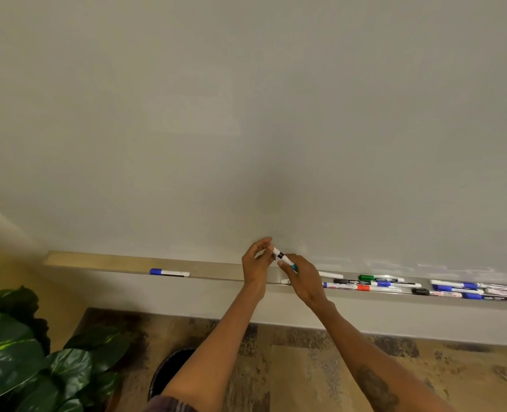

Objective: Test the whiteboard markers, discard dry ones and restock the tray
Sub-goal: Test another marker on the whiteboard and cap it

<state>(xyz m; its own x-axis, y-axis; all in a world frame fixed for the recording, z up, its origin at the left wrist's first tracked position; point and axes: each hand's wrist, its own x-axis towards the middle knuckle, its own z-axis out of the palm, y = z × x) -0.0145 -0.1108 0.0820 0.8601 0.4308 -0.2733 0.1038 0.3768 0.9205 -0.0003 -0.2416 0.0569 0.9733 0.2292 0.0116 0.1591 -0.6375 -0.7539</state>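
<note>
You are probably uncapping a marker (279,254): left hand (257,263) clamping its barrel, right hand (303,279) pinching the cap (293,266); next, a whiteboard (246,120) test stroke.

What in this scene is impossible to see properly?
All head view:
- Held marker: both ends are covered by the left hand and right hand, so whether it is capped is unclear.
- Bin: mostly hidden by the left forearm and the bottom edge.
- Tray: cut off by the right edge.
- Tray markers: labels too small.
</note>
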